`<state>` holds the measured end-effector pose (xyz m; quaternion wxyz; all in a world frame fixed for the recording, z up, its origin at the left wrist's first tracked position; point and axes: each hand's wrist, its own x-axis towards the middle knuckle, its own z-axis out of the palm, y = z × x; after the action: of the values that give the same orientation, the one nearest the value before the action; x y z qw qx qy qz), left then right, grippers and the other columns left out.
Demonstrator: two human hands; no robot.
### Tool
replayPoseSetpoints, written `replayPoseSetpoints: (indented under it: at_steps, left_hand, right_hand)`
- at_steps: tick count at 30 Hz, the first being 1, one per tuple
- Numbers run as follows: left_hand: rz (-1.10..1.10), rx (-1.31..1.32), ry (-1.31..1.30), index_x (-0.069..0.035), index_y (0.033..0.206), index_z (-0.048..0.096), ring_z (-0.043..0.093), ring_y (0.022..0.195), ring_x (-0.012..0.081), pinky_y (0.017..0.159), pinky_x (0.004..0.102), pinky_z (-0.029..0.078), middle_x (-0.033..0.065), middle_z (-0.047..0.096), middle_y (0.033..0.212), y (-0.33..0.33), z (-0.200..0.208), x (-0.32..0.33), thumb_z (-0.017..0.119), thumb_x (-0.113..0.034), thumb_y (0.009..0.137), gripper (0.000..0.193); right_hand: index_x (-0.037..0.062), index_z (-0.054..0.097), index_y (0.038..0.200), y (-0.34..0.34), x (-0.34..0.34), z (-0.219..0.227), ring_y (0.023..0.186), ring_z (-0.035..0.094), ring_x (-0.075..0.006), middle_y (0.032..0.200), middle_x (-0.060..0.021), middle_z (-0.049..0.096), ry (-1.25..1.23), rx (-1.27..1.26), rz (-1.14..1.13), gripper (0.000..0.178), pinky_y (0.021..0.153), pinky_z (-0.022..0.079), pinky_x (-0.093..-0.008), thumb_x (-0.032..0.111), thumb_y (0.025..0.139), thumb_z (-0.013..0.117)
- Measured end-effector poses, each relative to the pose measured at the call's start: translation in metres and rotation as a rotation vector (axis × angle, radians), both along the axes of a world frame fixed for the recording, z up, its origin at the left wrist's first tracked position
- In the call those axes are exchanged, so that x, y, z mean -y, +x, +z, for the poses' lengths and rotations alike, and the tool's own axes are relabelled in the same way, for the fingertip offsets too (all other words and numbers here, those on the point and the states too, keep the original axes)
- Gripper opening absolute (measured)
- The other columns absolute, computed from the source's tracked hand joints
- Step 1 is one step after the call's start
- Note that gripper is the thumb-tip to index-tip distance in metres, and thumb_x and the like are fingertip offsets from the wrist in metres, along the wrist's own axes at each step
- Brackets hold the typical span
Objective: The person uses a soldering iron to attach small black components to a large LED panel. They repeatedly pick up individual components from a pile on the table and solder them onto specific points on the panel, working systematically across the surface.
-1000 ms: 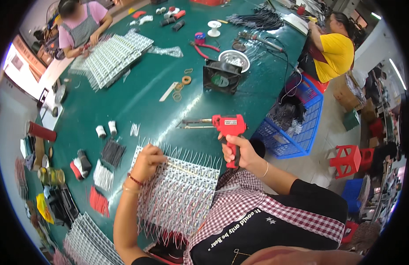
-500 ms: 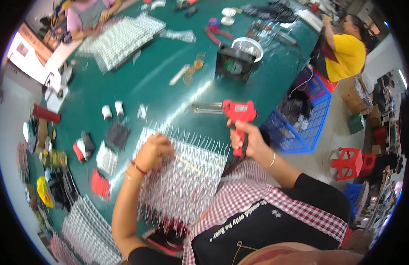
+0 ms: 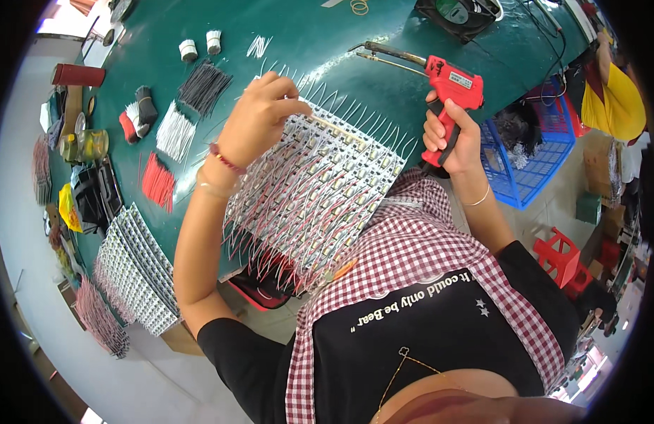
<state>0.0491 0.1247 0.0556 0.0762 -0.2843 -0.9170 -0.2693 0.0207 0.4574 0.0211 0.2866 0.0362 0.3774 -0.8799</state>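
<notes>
My right hand [image 3: 454, 131] grips the black-and-red handle of a red soldering gun [image 3: 455, 83]. Its long metal tip points left, above the far edge of a panel of small white circuit boards [image 3: 334, 169]. Rows of thin red and white wires hang off the panel toward me, and white wires stick out along its far edge. Over the panel's far left corner, my left hand [image 3: 270, 113] is closed, thumb and fingers pinched together; what they hold, if anything, is hidden. A thin beige strip [image 3: 345, 131] lies across the boards beside those fingertips.
Bundles of black wires [image 3: 203, 86], white wires [image 3: 176, 131] and red wires [image 3: 157, 181] lie left on the green table [image 3: 299, 28]. More wired panels [image 3: 136, 268] are at lower left. A fan [image 3: 458, 18] stands far right; a blue crate [image 3: 521, 166] is beside the table.
The view has tilted down and come closer, so table items sit higher in the picture. My left hand is nearer the panel's far edge. The soldering gun stays in my right hand.
</notes>
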Motion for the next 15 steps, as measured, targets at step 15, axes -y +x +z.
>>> replayPoseSetpoints:
  at_steps: [15]
  left_hand:
    - [-0.075,0.128,0.087,-0.008,0.085,0.070,0.052,0.079,0.0248,0.069,0.0343,0.045,0.0054,0.056,0.081,-0.020,-0.031,-0.008,0.063,0.009,0.069,0.025]
  right_hand:
    - [-0.0007,0.050,0.114,0.002,-0.013,0.001,0.044,0.041,-0.0103,0.059,-0.0028,0.045,-0.051,0.018,-0.024,0.032,0.046,0.042,-0.0276,0.027,0.098,0.046]
